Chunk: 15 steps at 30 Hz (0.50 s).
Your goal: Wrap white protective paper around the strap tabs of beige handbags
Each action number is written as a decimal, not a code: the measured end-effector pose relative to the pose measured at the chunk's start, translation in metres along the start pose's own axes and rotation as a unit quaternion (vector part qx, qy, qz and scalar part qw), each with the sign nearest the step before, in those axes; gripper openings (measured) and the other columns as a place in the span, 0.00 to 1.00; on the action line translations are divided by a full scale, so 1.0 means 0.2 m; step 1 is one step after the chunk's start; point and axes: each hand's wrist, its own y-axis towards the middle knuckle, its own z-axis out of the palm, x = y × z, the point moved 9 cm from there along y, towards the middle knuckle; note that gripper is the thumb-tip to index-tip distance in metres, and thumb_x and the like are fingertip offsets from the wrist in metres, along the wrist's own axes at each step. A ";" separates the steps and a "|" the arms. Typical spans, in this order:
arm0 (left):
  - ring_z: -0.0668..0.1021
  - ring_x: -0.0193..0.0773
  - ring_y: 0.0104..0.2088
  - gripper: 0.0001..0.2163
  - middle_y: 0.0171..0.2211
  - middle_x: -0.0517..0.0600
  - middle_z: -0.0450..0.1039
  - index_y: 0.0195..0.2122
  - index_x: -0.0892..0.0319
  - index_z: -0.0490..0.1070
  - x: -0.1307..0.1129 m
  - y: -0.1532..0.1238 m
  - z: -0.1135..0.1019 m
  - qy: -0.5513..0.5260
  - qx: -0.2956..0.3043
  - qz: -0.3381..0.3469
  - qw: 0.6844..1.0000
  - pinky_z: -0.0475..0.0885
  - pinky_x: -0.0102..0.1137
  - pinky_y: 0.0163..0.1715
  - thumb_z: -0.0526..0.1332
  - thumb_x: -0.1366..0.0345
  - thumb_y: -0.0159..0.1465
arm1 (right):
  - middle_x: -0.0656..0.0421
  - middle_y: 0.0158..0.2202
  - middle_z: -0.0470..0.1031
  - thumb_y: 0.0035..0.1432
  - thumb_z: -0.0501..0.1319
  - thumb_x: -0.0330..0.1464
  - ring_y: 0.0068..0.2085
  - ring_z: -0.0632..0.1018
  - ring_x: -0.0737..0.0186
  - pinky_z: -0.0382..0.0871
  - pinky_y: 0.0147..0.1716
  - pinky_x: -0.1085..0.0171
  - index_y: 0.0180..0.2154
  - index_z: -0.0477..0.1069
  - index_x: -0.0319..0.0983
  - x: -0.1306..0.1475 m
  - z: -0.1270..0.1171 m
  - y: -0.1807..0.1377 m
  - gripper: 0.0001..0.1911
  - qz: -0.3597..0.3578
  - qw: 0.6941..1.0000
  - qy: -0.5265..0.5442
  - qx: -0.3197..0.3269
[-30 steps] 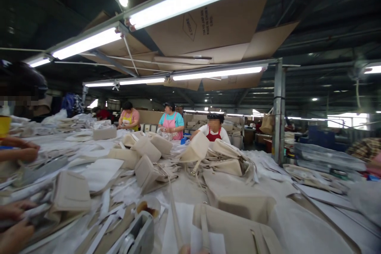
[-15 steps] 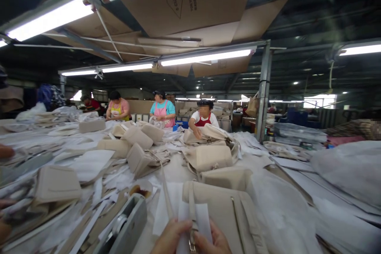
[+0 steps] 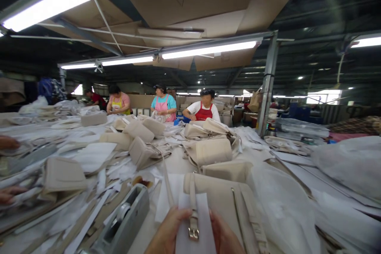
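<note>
A beige bag (image 3: pixel 218 190) with a zip lies in front of me, its narrow strap (image 3: pixel 193 194) running towards me to a metal buckle (image 3: pixel 193 233). Under the strap and buckle is a white sheet (image 3: pixel 205 222), probably paper or thin foam. My left hand (image 3: pixel 169 228) grips the sheet's left side, its thumb against the strap just above the buckle. At the sheet's right edge, my right hand (image 3: pixel 226 234) is closed with its fingertips on the edge; its other fingers are partly hidden. The buckle lies uncovered between both hands.
A grey tape dispenser (image 3: pixel 125 216) stands at my left, near a small bowl (image 3: pixel 143 180) with brown contents. Several beige bags (image 3: pixel 212 151) and white sheets cover the table. Another person's hand (image 3: pixel 10 195) shows at far left. Co-workers (image 3: pixel 164 105) stand across the table.
My right thumb has left the buckle, and the right hand has shifted to the sheet's edge. The co-worker in the red apron has drawn back an outstretched arm. The view has tilted down slightly.
</note>
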 end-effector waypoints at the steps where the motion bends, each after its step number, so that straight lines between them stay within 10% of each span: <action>1: 0.77 0.41 0.26 0.11 0.24 0.51 0.75 0.34 0.62 0.69 -0.02 -0.02 0.01 0.006 -0.005 -0.001 1.000 0.72 0.35 0.30 0.63 0.70 0.48 | 0.47 0.40 0.80 0.57 0.56 0.53 0.43 0.80 0.45 0.73 0.43 0.50 0.46 0.76 0.35 -0.02 0.01 -0.01 0.31 0.019 1.000 0.019 0.014; 6: 0.75 0.40 0.24 0.12 0.24 0.50 0.74 0.35 0.62 0.69 -0.04 -0.05 0.05 0.023 -0.006 0.002 1.000 0.70 0.33 0.27 0.62 0.72 0.48 | 0.51 0.45 0.79 0.43 0.73 0.40 0.41 0.80 0.51 0.73 0.41 0.57 0.52 0.70 0.38 -0.06 -0.06 0.01 0.34 -0.028 0.999 -0.027 0.005; 15: 0.77 0.41 0.30 0.04 0.26 0.48 0.76 0.31 0.56 0.74 -0.04 -0.06 0.06 0.023 0.011 0.016 1.000 0.70 0.33 0.33 0.65 0.67 0.53 | 0.52 0.45 0.79 0.47 0.69 0.40 0.41 0.79 0.51 0.72 0.41 0.58 0.51 0.71 0.37 -0.02 -0.11 -0.03 0.29 -0.066 0.974 -0.183 -0.116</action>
